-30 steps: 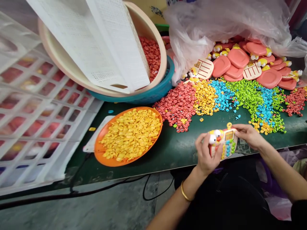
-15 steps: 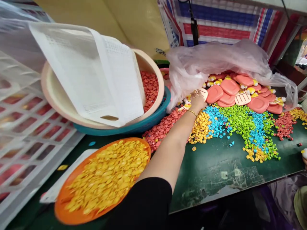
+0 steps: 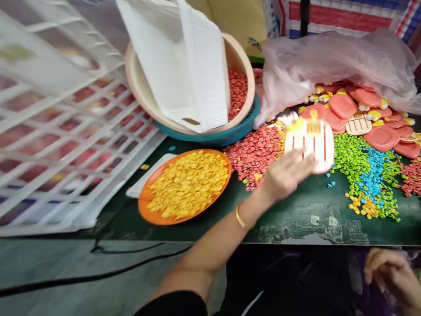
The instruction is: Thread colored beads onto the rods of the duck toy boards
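My left hand (image 3: 286,173), with a gold bangle on the wrist, grips a cream slotted plastic piece (image 3: 320,147) by its lower edge. This rounded piece has several dark lines and a blurred yellow and white figure at its top. It is raised over the table in front of a heap of pink rounded plastic pieces (image 3: 342,106). Another cream slotted piece (image 3: 358,124) lies in that heap. Low at the right, below the table edge, my right hand (image 3: 391,272) has its fingers curled; what they hold, if anything, is hidden.
Loose red (image 3: 259,147), green (image 3: 350,153) and blue bits (image 3: 378,171) cover parts of the green table (image 3: 296,210). An orange plate (image 3: 144,206) holds yellow pieces. Behind stand a pale basin (image 3: 243,52), a plastic bag (image 3: 329,52) and, leftward, a white crate (image 3: 98,127).
My left hand has drawn back from the heap toward me, bringing the cream slotted piece with it. The view has swung lower and left, and my right hand now shows at the lower right.
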`<state>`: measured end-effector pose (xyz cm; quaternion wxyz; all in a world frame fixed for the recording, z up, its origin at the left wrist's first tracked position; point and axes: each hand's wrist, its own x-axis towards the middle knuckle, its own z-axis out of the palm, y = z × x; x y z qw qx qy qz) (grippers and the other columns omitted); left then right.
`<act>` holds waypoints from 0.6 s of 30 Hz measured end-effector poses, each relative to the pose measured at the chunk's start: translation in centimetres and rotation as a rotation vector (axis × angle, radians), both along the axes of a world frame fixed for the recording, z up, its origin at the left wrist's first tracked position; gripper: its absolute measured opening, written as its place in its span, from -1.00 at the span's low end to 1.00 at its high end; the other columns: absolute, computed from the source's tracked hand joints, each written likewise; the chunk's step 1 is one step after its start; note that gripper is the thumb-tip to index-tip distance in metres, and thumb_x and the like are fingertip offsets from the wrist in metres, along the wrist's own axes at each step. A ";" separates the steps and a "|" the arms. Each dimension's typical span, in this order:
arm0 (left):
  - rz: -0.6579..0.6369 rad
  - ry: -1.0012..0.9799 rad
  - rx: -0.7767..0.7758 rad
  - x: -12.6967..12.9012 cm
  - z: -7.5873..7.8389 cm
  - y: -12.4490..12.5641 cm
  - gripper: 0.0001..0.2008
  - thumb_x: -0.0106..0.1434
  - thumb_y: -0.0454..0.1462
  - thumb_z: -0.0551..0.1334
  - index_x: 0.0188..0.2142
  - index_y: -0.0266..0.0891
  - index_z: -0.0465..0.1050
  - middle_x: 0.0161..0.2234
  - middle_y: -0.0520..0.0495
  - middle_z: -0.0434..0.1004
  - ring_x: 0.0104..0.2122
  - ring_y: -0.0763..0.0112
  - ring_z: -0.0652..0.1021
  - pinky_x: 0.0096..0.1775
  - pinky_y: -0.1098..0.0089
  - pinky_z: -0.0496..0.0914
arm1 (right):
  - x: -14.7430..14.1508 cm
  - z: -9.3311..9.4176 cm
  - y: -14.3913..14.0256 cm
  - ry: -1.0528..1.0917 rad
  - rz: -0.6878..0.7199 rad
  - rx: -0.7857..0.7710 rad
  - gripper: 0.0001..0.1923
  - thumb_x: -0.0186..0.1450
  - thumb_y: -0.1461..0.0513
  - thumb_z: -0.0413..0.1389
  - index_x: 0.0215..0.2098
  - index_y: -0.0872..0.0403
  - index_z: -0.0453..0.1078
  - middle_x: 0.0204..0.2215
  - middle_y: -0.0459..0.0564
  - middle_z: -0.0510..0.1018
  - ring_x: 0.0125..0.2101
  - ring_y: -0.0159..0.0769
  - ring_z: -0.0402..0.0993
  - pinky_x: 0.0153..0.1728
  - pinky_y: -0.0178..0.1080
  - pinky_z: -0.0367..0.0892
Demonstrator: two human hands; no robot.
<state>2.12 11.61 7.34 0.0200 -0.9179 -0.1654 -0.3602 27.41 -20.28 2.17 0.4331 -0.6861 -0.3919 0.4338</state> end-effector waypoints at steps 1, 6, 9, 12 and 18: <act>-0.068 -0.024 0.039 -1.8 -1.8 -3.7 -0.60 0.45 -0.35 0.02 0.22 -0.14 0.33 0.18 0.02 0.48 0.34 0.33 0.25 0.28 0.20 0.29 | -0.8 1.0 2.2 0.114 0.021 0.089 -0.61 0.13 -0.25 0.09 -0.50 -0.25 0.57 -0.61 0.07 0.46 -0.76 -0.21 0.35 -0.83 -0.20 0.14; -0.100 0.076 -0.188 -6.8 -8.0 -15.2 -0.59 0.42 -0.41 -0.03 0.15 -0.19 0.41 0.09 -0.03 0.56 0.26 0.30 0.38 0.21 0.22 0.37 | -7.4 5.2 18.7 -0.141 0.280 0.439 -0.92 0.28 0.14 0.22 -0.30 -0.11 0.57 -0.38 -0.03 0.59 -0.42 -0.26 0.53 -0.36 -0.16 0.46; -0.101 0.197 -0.336 -6.8 -8.3 -15.7 -0.62 0.42 -0.25 0.09 0.18 -0.21 0.39 0.19 -0.14 0.46 0.23 0.19 0.41 0.21 0.13 0.36 | -13.8 3.9 26.8 -0.517 0.606 0.444 -0.84 0.33 0.31 0.12 -0.27 0.03 0.57 -0.29 0.03 0.61 -0.21 -0.25 0.53 -0.11 -0.20 0.41; -0.078 0.185 -0.444 -5.7 -8.0 -14.3 -0.52 0.38 -0.05 0.16 0.19 -0.23 0.38 0.21 -0.22 0.43 0.24 0.12 0.39 0.24 0.07 0.31 | -18.3 1.4 31.0 -0.851 0.792 0.282 -0.84 0.33 0.35 0.12 -0.25 0.13 0.57 -0.23 0.13 0.59 -0.15 -0.20 0.50 -0.14 -0.25 0.36; 0.038 0.167 -0.542 -4.2 -8.8 -13.0 -0.52 0.43 -0.08 0.11 0.25 -0.22 0.31 0.27 -0.21 0.34 0.30 0.13 0.31 0.27 0.06 0.26 | -15.3 0.8 28.8 -0.878 0.652 0.341 -0.80 0.39 0.31 0.07 -0.21 0.13 0.56 -0.21 0.10 0.57 -0.15 -0.25 0.47 -0.12 -0.29 0.34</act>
